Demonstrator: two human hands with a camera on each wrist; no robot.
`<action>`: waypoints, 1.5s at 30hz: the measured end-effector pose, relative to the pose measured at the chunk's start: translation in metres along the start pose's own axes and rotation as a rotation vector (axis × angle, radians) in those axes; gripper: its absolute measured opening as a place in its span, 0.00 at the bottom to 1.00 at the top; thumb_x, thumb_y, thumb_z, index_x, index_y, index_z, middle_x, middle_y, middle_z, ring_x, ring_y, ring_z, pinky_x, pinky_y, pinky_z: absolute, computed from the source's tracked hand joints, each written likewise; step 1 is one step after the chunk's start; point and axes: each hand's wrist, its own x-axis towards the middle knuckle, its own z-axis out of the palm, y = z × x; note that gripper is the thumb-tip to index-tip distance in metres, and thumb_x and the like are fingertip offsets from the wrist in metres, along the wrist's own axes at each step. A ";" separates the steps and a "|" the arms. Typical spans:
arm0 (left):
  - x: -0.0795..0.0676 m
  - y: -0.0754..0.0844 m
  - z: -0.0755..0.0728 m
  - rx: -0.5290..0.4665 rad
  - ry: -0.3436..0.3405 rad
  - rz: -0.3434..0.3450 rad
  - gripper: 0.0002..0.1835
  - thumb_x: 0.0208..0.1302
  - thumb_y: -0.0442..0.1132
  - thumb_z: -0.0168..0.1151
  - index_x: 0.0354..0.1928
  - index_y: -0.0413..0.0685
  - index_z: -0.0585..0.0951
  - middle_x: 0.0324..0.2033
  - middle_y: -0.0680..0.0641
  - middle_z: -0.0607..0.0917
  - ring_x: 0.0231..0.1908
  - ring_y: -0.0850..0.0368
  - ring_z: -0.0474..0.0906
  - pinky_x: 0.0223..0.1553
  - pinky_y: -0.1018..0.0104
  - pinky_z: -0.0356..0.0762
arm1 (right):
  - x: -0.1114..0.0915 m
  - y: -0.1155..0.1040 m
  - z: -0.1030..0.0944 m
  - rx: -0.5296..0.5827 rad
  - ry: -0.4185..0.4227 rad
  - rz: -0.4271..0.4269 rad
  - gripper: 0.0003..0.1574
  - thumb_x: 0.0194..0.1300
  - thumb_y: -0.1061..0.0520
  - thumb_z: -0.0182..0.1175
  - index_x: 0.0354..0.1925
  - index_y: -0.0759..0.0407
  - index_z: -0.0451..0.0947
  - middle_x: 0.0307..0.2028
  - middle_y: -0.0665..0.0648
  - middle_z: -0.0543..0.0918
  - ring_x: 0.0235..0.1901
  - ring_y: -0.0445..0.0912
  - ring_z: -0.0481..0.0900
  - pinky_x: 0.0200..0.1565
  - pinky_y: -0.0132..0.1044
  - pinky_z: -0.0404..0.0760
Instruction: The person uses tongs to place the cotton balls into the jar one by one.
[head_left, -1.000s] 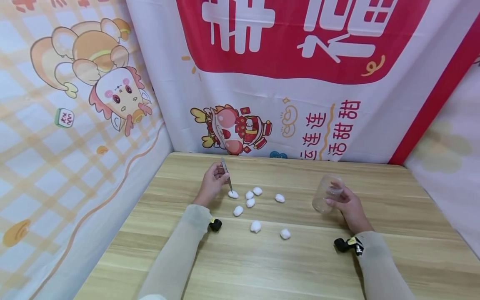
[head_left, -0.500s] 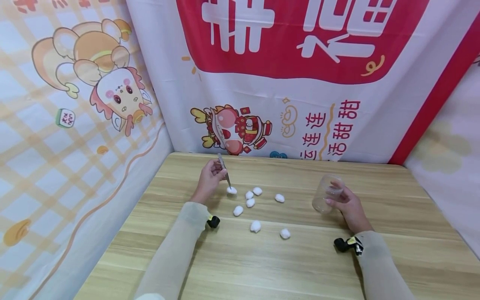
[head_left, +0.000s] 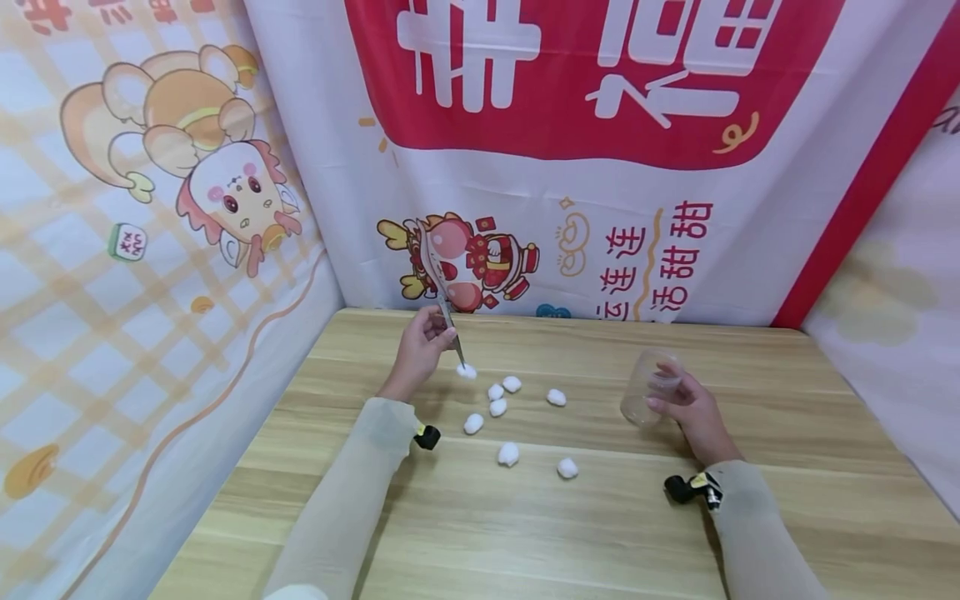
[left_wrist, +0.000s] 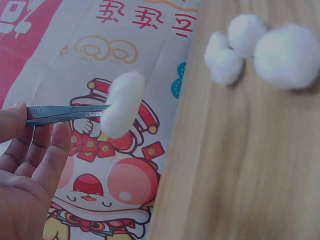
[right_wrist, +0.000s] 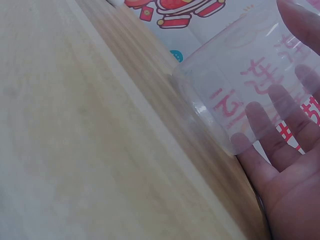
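Note:
My left hand [head_left: 417,348] pinches metal tweezers [left_wrist: 65,113] between thumb and fingers. The tweezer tips grip a white cotton ball [left_wrist: 123,105], which hangs clear of the table in the left wrist view. My right hand [head_left: 697,417] is wrapped around a clear plastic jar [head_left: 649,390] at the right of the table, fingers on one side and thumb on the other. The jar is see-through, and no cotton shows inside it. Between the hands, several more cotton balls [head_left: 508,454] lie scattered on the wood.
The wooden table [head_left: 480,533] meets a printed cloth backdrop [head_left: 480,183] at its far edge. Another patterned cloth [head_left: 172,333] stands along the left side. Small black cameras [head_left: 427,437] are strapped at both wrists.
My left hand has raised the tweezers with the cotton ball, moving slightly away towards the backdrop. The right hand and the jar have stayed in place. The head view has shifted a little.

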 end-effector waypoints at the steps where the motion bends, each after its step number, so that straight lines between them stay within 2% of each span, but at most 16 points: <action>1: 0.001 0.001 0.001 0.003 -0.003 0.008 0.17 0.67 0.29 0.59 0.56 0.40 0.70 0.45 0.34 0.78 0.41 0.48 0.79 0.41 0.59 0.84 | 0.000 0.000 0.000 0.004 -0.001 0.001 0.47 0.62 0.54 0.69 0.72 0.55 0.58 0.64 0.62 0.70 0.54 0.39 0.75 0.50 0.23 0.74; 5: 0.005 0.007 0.004 0.010 -0.007 0.019 0.17 0.67 0.30 0.60 0.56 0.42 0.71 0.44 0.38 0.79 0.42 0.48 0.79 0.41 0.59 0.84 | 0.000 0.000 0.000 0.002 0.002 0.009 0.45 0.61 0.54 0.69 0.72 0.52 0.60 0.65 0.63 0.70 0.54 0.39 0.75 0.50 0.22 0.74; 8: 0.007 0.012 0.007 0.009 -0.007 0.025 0.17 0.67 0.31 0.60 0.56 0.42 0.71 0.45 0.36 0.79 0.43 0.47 0.79 0.41 0.60 0.84 | 0.000 -0.001 0.001 0.005 0.006 0.020 0.45 0.61 0.54 0.69 0.72 0.49 0.61 0.65 0.62 0.70 0.54 0.39 0.75 0.51 0.23 0.74; 14: 0.007 0.024 0.017 -0.001 -0.018 0.075 0.16 0.67 0.29 0.60 0.55 0.41 0.71 0.44 0.38 0.79 0.42 0.47 0.79 0.42 0.55 0.84 | 0.000 -0.003 0.001 0.006 -0.004 0.018 0.47 0.61 0.54 0.69 0.72 0.55 0.58 0.66 0.64 0.68 0.56 0.42 0.73 0.51 0.22 0.73; 17: 0.007 0.029 0.022 -0.012 -0.029 0.100 0.16 0.67 0.28 0.60 0.55 0.41 0.71 0.43 0.39 0.79 0.42 0.47 0.79 0.42 0.53 0.84 | 0.000 -0.004 0.002 0.001 0.005 0.022 0.46 0.61 0.55 0.69 0.72 0.55 0.59 0.65 0.63 0.68 0.56 0.42 0.73 0.51 0.22 0.73; 23: 0.008 0.035 0.035 -0.046 -0.054 0.120 0.16 0.66 0.27 0.60 0.54 0.41 0.73 0.42 0.39 0.80 0.40 0.47 0.79 0.40 0.56 0.85 | -0.001 -0.001 0.003 -0.004 0.006 0.006 0.46 0.61 0.54 0.69 0.72 0.54 0.59 0.63 0.59 0.71 0.57 0.45 0.73 0.51 0.23 0.73; 27: 0.009 0.038 0.044 -0.074 -0.073 0.140 0.16 0.66 0.27 0.60 0.54 0.41 0.72 0.43 0.37 0.79 0.40 0.47 0.79 0.40 0.54 0.84 | -0.002 0.002 0.002 0.000 0.003 -0.001 0.47 0.61 0.53 0.69 0.72 0.55 0.59 0.63 0.59 0.71 0.57 0.45 0.73 0.51 0.23 0.73; 35: 0.012 0.048 0.057 -0.042 -0.116 0.164 0.17 0.67 0.31 0.61 0.56 0.42 0.72 0.45 0.34 0.79 0.43 0.48 0.79 0.41 0.56 0.84 | -0.001 0.005 0.001 -0.001 -0.001 0.005 0.49 0.59 0.50 0.71 0.72 0.55 0.59 0.64 0.60 0.70 0.56 0.43 0.74 0.51 0.23 0.74; 45: 0.017 0.061 0.074 -0.035 -0.140 0.185 0.17 0.67 0.33 0.62 0.56 0.46 0.73 0.44 0.42 0.80 0.44 0.49 0.79 0.42 0.59 0.84 | 0.000 0.004 0.000 0.005 0.011 0.004 0.50 0.57 0.49 0.72 0.71 0.57 0.60 0.63 0.60 0.71 0.56 0.43 0.74 0.51 0.23 0.73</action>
